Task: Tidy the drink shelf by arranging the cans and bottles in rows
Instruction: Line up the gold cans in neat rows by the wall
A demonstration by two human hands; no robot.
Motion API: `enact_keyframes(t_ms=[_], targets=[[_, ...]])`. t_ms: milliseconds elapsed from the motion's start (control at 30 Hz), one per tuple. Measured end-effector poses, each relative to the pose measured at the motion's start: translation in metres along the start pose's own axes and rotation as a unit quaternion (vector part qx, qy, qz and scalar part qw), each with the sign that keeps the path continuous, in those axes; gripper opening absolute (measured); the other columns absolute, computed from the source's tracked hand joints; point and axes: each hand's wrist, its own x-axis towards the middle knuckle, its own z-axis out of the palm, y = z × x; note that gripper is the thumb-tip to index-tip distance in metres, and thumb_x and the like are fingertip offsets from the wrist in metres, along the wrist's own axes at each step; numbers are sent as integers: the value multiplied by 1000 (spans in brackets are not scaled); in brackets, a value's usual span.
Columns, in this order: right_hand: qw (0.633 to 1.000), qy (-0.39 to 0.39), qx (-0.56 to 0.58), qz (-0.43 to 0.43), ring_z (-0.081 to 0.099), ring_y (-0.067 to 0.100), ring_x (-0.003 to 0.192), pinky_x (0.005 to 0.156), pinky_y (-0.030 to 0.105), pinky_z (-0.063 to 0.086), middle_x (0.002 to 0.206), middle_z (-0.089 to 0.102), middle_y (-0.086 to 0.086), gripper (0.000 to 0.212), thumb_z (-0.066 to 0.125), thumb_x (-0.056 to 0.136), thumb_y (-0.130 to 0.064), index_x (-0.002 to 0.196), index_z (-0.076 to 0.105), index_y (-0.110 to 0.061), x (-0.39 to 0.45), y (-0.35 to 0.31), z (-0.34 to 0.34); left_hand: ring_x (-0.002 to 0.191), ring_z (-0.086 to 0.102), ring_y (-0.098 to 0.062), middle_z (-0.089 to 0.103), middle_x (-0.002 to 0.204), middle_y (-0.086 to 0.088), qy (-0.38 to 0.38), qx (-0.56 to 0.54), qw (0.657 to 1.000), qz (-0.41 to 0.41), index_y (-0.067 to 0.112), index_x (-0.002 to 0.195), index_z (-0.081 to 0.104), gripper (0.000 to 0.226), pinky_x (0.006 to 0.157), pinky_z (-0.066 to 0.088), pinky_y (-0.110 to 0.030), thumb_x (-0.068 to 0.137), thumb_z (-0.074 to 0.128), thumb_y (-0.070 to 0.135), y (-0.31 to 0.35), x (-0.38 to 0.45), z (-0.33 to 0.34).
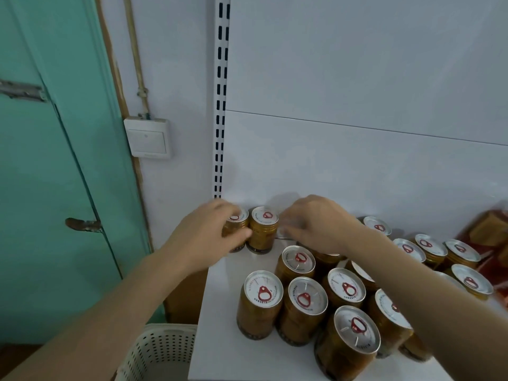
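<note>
The left hand [209, 232] grips the far-left corner can [235, 229], fingers and thumb curled round its amber body just under the lid. This can stands upright at the far-left corner of the white shelf [220, 325], against the back panel [357, 160]. A second can [262, 229] stands upright just to its right, touching or nearly touching it.

The right hand [316, 224] reaches in from the right, palm down, its fingers bent over a blurred object just right of the second can. Whether the fingers hold that object cannot be told; motion blur hides it.

Nearer on the shelf, a loose cluster of cans stands upright, each amber with a silver lid and red ring pull. One can [297, 264] stands just near of the right hand. A front-left can [261, 303] and its right neighbour [305, 309] stand side by side, touching. The nearest can [349, 345] stands right of these. Further cans [434, 248] lie beyond the right forearm, toward the far right, beside a red package [492, 232].

A slotted upright [221, 105] runs up the left edge of the back panel. Left of it are a wall switch [147, 137] and a green door [55, 160]. A perforated white basket [162, 350] sits below the shelf's left edge.
</note>
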Motion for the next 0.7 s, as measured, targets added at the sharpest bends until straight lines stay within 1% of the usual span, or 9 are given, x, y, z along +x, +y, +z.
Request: enact_keyframes(t_ms=[100,167,300,400,467,533,600,633,700], targets=[[999,-39,5,-21,61,8,101,91,38,54,108,75,-15,45,53,92,-67,118,77,-39,-25,2,-10,118,57,-1,55,133,24,-176,-34,983,31,43,138,57,62,102,52,-34,87,61,78,30,-32,-6],[997,-71,-18,-38,57,3,101,86,30,50,113,75,-20,40,59,95,-63,121,78,-39,-33,0,-10,117,55,0,54,133,26,-227,-22,972,55,45,138,54,70,101,51,-34,80,66,83,40,-46,-3],[993,-100,-27,-49,59,5,99,71,18,38,107,76,-20,40,58,92,-62,117,79,-39,-33,0,-5,111,56,0,59,128,23,-183,-6,981,65,42,137,51,64,95,51,-29,83,74,70,43,-55,6],[992,-124,1,-34,62,3,96,76,22,46,106,75,-23,50,50,89,-73,116,79,-43,-32,-1,-12,114,56,0,60,132,23,-148,-9,988,44,44,145,48,67,94,49,-24,87,72,67,33,-55,9],[989,-141,-17,-35,60,2,97,82,24,49,104,70,-29,48,56,88,-75,123,76,-48,-33,-1,-15,119,56,-2,59,138,20,-125,-1,992,21,42,148,46,68,98,48,-24,89,71,64,25,-55,8],[989,-137,-37,-42,56,1,90,75,19,43,93,64,-31,40,61,88,-70,121,74,-51,-32,-3,-12,127,55,-6,56,147,17,-102,7,995,-2,38,152,43,72,104,48,-27,91,70,63,18,-55,9],[991,-127,-32,-41,57,2,77,70,25,46,75,62,-24,23,60,87,-67,97,74,-52,-28,-9,-9,137,51,-9,50,156,14,-81,7,996,-24,35,159,38,79,112,45,-30,92,69,63,12,-54,11],[992,-115,-33,-35,57,7,71,69,33,51,69,61,-15,23,59,85,-65,83,68,-44,-24,-14,-6,141,49,-10,48,160,13,-70,6,997,-34,33,161,35,82,114,42,-30,93,68,63,10,-54,14],[996,-75,-34,-23,55,16,69,69,46,55,65,56,-2,35,56,85,-59,74,57,-25,-16,-25,1,143,48,-11,46,161,11,-44,-4,998,-49,31,163,33,83,114,40,-30,94,68,61,6,-52,19]])
